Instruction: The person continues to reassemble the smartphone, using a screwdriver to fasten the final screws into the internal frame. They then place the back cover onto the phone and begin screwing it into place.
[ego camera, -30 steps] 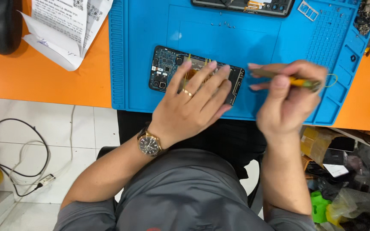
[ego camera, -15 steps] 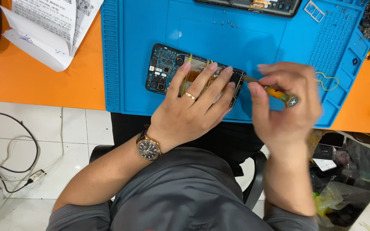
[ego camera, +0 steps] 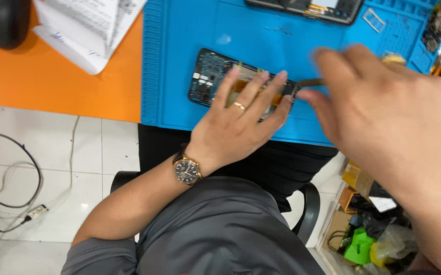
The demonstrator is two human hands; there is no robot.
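Phone [ego camera: 215, 76] with its back off lies on the blue mat [ego camera: 179, 61], circuit board showing at its left end. Your left hand [ego camera: 241, 127] rests flat on it, fingers spread and stretched across the middle and right part of the phone, pressing it onto the mat. A gold ring sits on one finger, and a gold watch [ego camera: 187, 170] with a dark dial is on that wrist.

Your right hand [ego camera: 383, 112] is blurred and close to the camera, just right of the phone. Its fingers are pinched around a thin tool [ego camera: 309, 82], whose dark tip points left and meets the phone's right end beside your left fingertips; a yellowish bit of the handle shows above the knuckles.

The mat lies on an orange table [ego camera: 52, 86]. Folded paper [ego camera: 88, 30] rests on the table to the left of the mat. A second phone [ego camera: 302, 7] lies at the mat's far edge.
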